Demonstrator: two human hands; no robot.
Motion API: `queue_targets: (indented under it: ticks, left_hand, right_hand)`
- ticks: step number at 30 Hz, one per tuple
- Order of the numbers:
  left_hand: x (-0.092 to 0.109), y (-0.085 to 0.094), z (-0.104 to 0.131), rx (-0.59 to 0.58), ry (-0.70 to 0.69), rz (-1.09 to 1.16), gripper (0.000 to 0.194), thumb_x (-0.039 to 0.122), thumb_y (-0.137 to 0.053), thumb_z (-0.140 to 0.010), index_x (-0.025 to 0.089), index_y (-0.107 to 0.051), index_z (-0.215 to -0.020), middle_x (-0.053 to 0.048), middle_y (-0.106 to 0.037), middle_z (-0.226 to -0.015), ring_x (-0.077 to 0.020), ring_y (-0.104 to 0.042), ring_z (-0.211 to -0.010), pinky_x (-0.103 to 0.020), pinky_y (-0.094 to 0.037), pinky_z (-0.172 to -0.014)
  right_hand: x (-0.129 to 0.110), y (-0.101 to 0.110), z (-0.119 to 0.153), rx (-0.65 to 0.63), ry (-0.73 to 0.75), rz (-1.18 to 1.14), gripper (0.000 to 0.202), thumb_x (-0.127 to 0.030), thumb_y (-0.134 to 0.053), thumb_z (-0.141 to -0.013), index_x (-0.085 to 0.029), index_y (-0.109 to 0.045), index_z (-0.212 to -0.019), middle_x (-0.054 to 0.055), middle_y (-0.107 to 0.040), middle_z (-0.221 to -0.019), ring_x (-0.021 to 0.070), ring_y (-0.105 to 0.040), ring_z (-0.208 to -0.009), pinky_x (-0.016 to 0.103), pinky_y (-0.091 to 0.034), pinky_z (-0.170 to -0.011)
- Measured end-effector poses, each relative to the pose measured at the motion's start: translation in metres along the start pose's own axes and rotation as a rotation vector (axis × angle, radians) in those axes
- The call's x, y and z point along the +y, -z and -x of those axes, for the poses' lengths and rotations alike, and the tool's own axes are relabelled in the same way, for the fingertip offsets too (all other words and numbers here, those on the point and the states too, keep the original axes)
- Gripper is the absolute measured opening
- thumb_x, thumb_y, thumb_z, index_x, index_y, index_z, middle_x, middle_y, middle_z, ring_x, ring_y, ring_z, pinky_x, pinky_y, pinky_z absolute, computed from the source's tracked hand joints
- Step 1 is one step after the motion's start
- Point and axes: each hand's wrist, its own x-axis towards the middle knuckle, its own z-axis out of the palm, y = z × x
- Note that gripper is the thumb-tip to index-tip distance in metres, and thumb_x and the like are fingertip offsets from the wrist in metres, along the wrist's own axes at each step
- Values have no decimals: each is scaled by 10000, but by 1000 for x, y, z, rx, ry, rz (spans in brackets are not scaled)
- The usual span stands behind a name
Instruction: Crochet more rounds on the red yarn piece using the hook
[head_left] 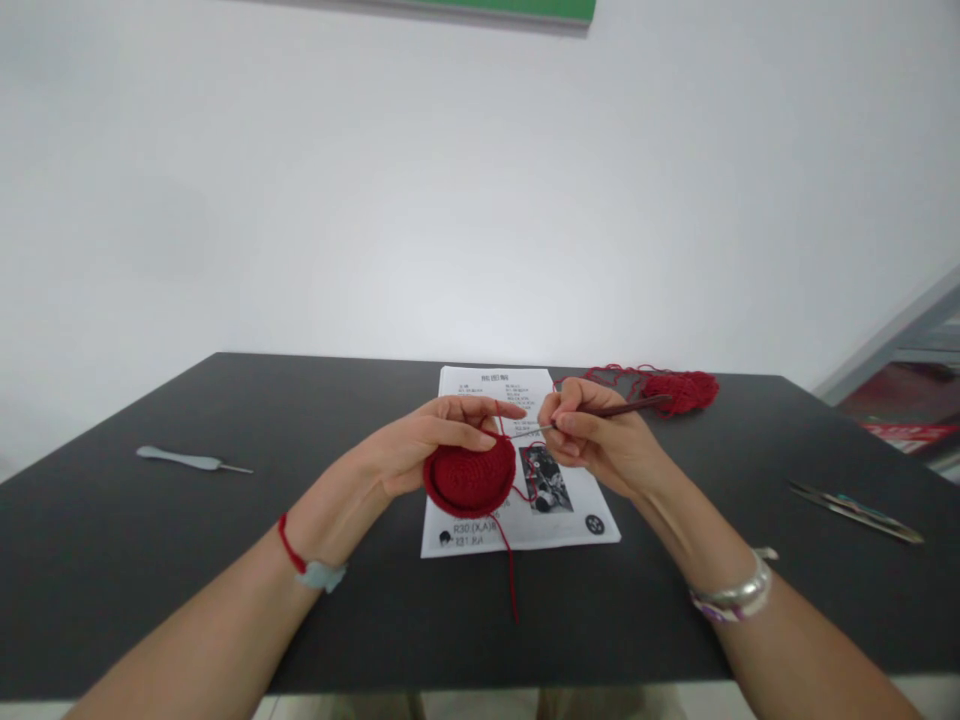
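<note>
A round red crochet piece [471, 478] hangs from my left hand [429, 432], pinched at its upper edge between thumb and fingers. A strand of red yarn runs up by the left fingers, and a loose tail dangles below the piece. My right hand [586, 425] is closed around a crochet hook [624, 408] with a dark red handle. The hook's thin metal shaft points left, its tip at the piece's upper right edge; the tip itself is too small to make out. Behind both hands lie printed sheets [517, 535] with text and a dark photo.
On the black table [360, 620], a red yarn ball [681, 391] sits at the back right, its strand trailing left. A grey-handled crochet hook [184, 458] lies at the left. Tweezers or small scissors [855, 510] rest at the far right. A white wall [480, 200] rises behind.
</note>
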Motion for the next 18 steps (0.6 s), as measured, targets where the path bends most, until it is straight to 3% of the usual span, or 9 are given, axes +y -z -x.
queue_targets:
  ticks: [6, 11, 18]
  left_hand:
    - [-8, -14, -7, 171, -277, -106, 361, 125, -756, -621, 168, -709, -977, 34, -583, -675, -63, -513, -580, -183, -374, -549]
    - [-11, -17, -10, 212, -293, -148, 368, 137, -749, -631, 155, -687, -993, 45, -592, -638, -69, -519, -575, -198, -378, -566]
    - [-12, -15, -10, 223, -312, -143, 326, 118, -731, -633, 156, -674, -952, 44, -638, -658, -71, -554, -577, -199, -385, -564]
  right_hand:
    - [12, -8, -3, 125, -59, -149, 195, -216, -728, -733, -191, -545, -671, -43, -585, -596, 65, -441, -468, 161, -343, -376]
    - [16, -11, -5, 181, 30, -123, 182, -231, -717, -744, -188, -559, -664, -39, -600, -600, 77, -483, -486, 211, -446, -470]
    - [14, 0, -3, 136, 168, 146, 163, -201, -700, -749, -193, -564, -659, -51, -581, -599, 81, -494, -486, 265, -448, -546]
